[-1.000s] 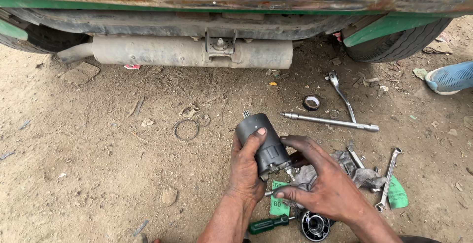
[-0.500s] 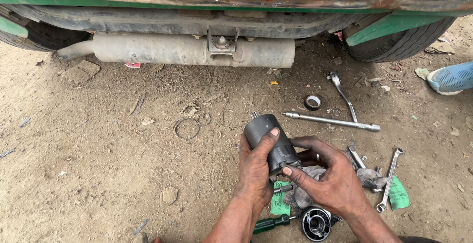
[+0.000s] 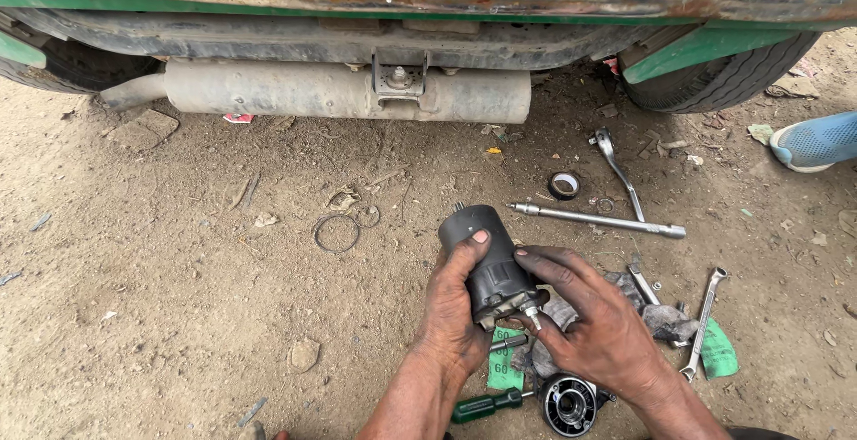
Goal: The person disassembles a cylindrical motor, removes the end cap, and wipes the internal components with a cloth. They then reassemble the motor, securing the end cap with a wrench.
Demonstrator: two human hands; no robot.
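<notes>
Head view: left hand (image 3: 457,311) wraps the dark cylindrical motor housing (image 3: 486,257), held w/ its far end tilted up above the dirt ground (image 3: 178,315). Right hand (image 3: 600,328) has fingers curled at its lower end, prob. on a small stud, partly hidden. Greasy skin could let the housing slip onto the round end cap (image 3: 568,402) below.

The scene is seen from a single head-worn camera, tilted steeply down and forward over the dirt ground (image 3: 178,315), close above the hands, with the vehicle's rear underside (image 3: 357,92) faced.
</notes>
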